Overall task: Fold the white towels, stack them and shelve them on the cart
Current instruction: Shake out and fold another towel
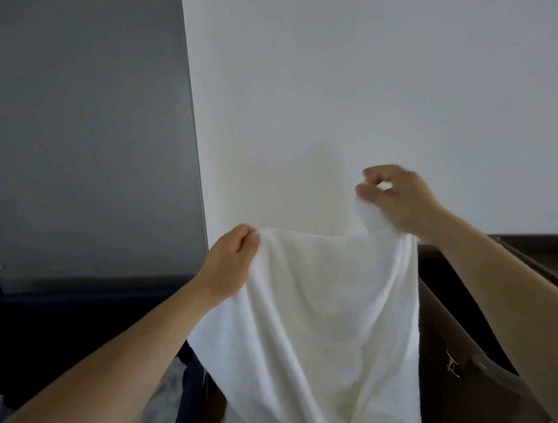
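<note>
A white towel (320, 327) hangs unfolded in front of me, held up by its top edge against the wall. My left hand (231, 261) pinches the towel's upper left corner. My right hand (398, 200) is higher and pinches the upper right part of the edge, a bit of cloth showing between its fingers. The towel sags between the two hands and drapes down out of the frame at the bottom. No cart shelf or folded stack shows in this view.
A white wall (375, 63) fills the right, a grey panel (72, 129) the left. A dark blue frame (75, 322) with clear plastic (160, 406) lies low left. Dark brown furniture (453, 313) with a metal latch (452, 363) stands low right.
</note>
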Available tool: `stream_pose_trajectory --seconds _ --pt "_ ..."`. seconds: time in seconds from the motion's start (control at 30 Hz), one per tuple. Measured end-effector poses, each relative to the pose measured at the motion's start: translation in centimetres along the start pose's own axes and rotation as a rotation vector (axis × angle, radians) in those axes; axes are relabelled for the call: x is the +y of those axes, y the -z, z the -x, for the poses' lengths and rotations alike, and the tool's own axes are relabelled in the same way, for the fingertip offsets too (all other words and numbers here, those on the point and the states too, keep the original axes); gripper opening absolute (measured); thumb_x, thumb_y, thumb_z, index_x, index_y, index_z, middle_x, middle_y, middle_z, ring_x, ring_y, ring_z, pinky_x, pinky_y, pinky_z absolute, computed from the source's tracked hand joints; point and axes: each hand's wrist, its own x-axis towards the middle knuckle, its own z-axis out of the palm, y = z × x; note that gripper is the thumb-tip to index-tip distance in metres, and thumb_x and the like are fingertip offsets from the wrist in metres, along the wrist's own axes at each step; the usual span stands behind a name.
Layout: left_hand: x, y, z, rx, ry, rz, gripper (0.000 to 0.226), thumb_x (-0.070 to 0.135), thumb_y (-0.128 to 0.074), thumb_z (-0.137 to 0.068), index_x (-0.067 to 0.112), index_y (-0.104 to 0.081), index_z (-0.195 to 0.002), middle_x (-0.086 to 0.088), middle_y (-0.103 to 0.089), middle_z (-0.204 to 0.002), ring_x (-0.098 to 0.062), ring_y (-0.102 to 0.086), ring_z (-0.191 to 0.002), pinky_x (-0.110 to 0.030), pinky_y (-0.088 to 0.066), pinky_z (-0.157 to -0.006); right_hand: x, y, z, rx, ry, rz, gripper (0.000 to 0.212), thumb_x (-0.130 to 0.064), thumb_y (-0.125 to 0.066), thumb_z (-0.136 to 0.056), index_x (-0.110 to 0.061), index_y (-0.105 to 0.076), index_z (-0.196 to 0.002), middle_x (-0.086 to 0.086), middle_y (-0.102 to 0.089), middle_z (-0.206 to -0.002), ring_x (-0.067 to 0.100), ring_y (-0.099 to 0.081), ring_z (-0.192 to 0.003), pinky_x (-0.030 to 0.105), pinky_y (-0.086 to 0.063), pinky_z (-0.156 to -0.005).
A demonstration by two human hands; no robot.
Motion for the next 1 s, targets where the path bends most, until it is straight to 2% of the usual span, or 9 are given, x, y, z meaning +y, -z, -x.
stream_pose_trajectory --seconds 0.1,0.2,0.27,0.4,0.5,0.63,0.7,0.87,1.0 --pt "6.0 -0.4 -2.8 0.016 -0.216 -0.089 0.022 0.019 -0.044 -0.104 0.010 -0.053 -0.086 0.008 -0.048 -0.068 -0.001 -0.045 -0.058 -0.013 -0.036 -0.057 -1.4 -2.4 1.8 -0.179 0.121 -0.064 0.011 -0.028 -0.066 -0.093 -0.019 -0.067 -0.101 -0.016 -0.060 -0.116 0.012 -0.064 -0.095 0.025 -0.049 -0.089" --pt "10.0 -0.3 -5.1 -0.035 -0.364 -0.161 0.023 0.017 -0.044 -0.104 0.003 -0.058 -0.092 -0.002 -0.059 -0.079 -0.015 -0.052 -0.072 -0.022 -0.037 -0.064 -2.9 -3.3 1.9 -0.212 0.139 -0.208 0.016 -0.027 -0.062 -0.096 -0.021 -0.059 -0.081 -0.015 -0.059 -0.082 0.006 -0.053 -0.073 0.022 -0.044 -0.065" --pt "10.3 -0.1 -5.8 -0.073 -0.389 -0.213 0.023 0.018 -0.045 -0.103 0.003 -0.059 -0.093 -0.003 -0.061 -0.083 -0.020 -0.053 -0.078 -0.027 -0.038 -0.067 -3.1 -3.6 1.6 -0.186 0.116 -0.257 0.023 -0.026 -0.060 -0.097 -0.020 -0.051 -0.076 -0.012 -0.050 -0.071 0.005 -0.045 -0.064 0.021 -0.037 -0.060" --pt "8.1 -0.3 -5.3 -0.080 -0.298 -0.201 0.028 0.027 -0.043 -0.105 0.007 -0.056 -0.090 0.006 -0.054 -0.076 -0.013 -0.049 -0.069 -0.019 -0.035 -0.059 -3.5 -4.6 0.8 -0.123 0.160 -0.052 0.019 -0.031 -0.056 -0.098 -0.015 -0.053 -0.089 -0.009 -0.055 -0.078 0.008 -0.052 -0.072 0.025 -0.040 -0.066" --pt "9.6 0.7 -6.2 0.101 -0.344 -0.164 0.028 0.028 -0.042 -0.106 0.010 -0.052 -0.087 0.009 -0.050 -0.072 -0.005 -0.046 -0.065 -0.022 -0.028 -0.060 -7.3 -4.0 -1.0 0.040 0.255 0.063 0.021 -0.037 -0.051 -0.099 -0.016 -0.049 -0.094 -0.004 -0.058 -0.087 0.020 -0.055 -0.084 0.033 -0.040 -0.074" --pt "15.3 5.1 -8.5 0.356 -0.475 -0.030 0.032 0.027 -0.044 -0.105 0.023 -0.044 -0.074 0.012 -0.045 -0.065 0.001 -0.044 -0.057 -0.019 -0.032 -0.056 -14.9 -1.1 -3.1 0.353 0.502 0.046 0.018 -0.031 -0.047 -0.101 -0.017 -0.041 -0.092 -0.009 -0.050 -0.086 0.008 -0.045 -0.068 0.026 -0.029 -0.061" --pt "16.8 7.0 -9.2 0.418 -0.542 0.039 0.035 0.029 -0.044 -0.103 0.028 -0.040 -0.069 0.013 -0.044 -0.063 0.000 -0.042 -0.057 -0.027 -0.036 -0.058 -17.2 -0.5 -3.5 0.424 0.585 0.020 0.019 -0.030 -0.045 -0.101 -0.012 -0.044 -0.094 -0.008 -0.050 -0.087 0.006 -0.044 -0.065 0.023 -0.031 -0.058" --pt "16.1 7.3 -8.6 0.438 -0.535 0.109 0.034 0.030 -0.046 -0.099 0.028 -0.040 -0.066 0.013 -0.042 -0.060 -0.002 -0.039 -0.057 -0.031 -0.035 -0.058 -17.2 -1.6 -2.8 0.395 0.549 -0.020 0.018 -0.029 -0.047 -0.101 -0.014 -0.043 -0.092 -0.006 -0.052 -0.088 0.012 -0.044 -0.068 0.026 -0.028 -0.063" --pt "11.4 3.5 -6.0 0.278 -0.412 -0.014 0.032 0.025 -0.047 -0.104 0.017 -0.046 -0.072 0.011 -0.045 -0.063 0.000 -0.043 -0.059 -0.015 -0.032 -0.056 -11.1 -4.6 -0.8 0.236 0.366 0.024 0.020 -0.032 -0.049 -0.101 -0.016 -0.043 -0.091 -0.004 -0.053 -0.087 0.016 -0.046 -0.076 0.025 -0.025 -0.066"
